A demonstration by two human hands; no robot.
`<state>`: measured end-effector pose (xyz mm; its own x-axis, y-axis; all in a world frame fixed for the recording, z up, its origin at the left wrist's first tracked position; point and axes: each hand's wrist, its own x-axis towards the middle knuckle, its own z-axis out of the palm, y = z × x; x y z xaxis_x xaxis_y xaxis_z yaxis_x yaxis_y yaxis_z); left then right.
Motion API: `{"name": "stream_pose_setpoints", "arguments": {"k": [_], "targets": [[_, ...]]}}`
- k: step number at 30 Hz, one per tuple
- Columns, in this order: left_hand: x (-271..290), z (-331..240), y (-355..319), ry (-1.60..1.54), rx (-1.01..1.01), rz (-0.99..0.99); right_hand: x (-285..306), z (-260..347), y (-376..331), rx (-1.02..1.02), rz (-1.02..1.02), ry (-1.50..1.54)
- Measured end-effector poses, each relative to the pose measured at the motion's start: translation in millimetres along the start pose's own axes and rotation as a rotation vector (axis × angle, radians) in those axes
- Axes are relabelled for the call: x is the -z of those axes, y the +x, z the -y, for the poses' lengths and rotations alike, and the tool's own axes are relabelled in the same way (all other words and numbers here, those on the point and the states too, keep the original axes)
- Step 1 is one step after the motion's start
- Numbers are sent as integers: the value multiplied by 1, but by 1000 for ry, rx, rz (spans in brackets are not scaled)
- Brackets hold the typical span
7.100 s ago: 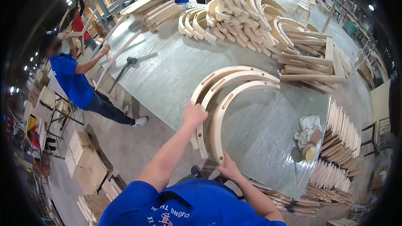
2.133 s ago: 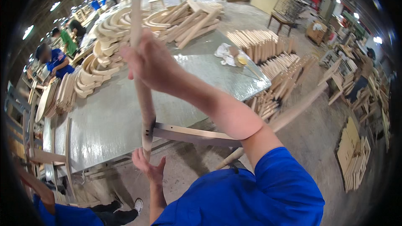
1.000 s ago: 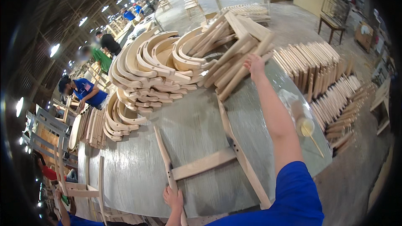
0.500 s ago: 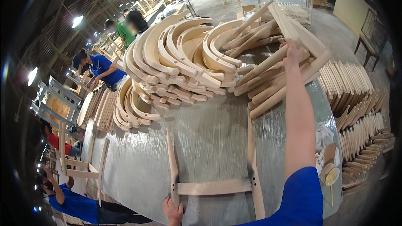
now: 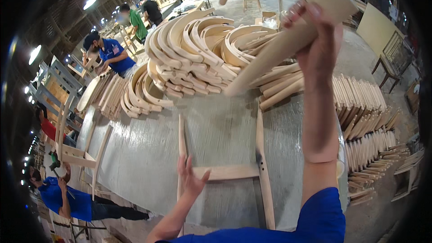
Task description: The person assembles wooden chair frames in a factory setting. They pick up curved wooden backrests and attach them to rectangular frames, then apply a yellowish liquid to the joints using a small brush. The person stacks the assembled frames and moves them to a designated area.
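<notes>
High at the right, my right hand (image 5: 312, 36) is closed around a pale wooden chair leg frame (image 5: 265, 60), whose broad rail reaches past the upper edge. It hangs tilted above the pile and is partly cut off. A second chair leg frame (image 5: 231, 173) lies on the plastic-covered table (image 5: 148, 162), its two legs joined by a crossrail. Over the left joint of that one, my left hand (image 5: 192, 177) has its fingers spread and hides part of the leg. Dark smudges and small holes mark the right leg at the joint.
Curved wooden chair parts (image 5: 189, 58) are stacked at the table's far side, with loose wooden pieces (image 5: 283, 87) beside them. Stacked wooden sticks (image 5: 360, 94) stand right of the table. An assembled frame (image 5: 83, 155) stands at left, near a person in blue (image 5: 67, 198).
My right hand has lifted a chair leg frame off the pile, upward and nearer. My left hand has left the lower leg end, moved up to the joint and spread its fingers.
</notes>
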<state>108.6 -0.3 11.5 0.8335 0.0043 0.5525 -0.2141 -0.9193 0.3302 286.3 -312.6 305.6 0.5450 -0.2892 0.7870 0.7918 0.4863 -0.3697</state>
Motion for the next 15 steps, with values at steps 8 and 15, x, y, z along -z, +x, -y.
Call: {"name": "stream_pose_setpoints", "arguments": {"k": [8, 15], "targets": [[73, -53, 81, -668, 353, -394, -193, 67, -77, 36, 574, -2], [187, 67, -52, -1197, 521, -122, -47, 50, -151, 111, 339, -1518]]}}
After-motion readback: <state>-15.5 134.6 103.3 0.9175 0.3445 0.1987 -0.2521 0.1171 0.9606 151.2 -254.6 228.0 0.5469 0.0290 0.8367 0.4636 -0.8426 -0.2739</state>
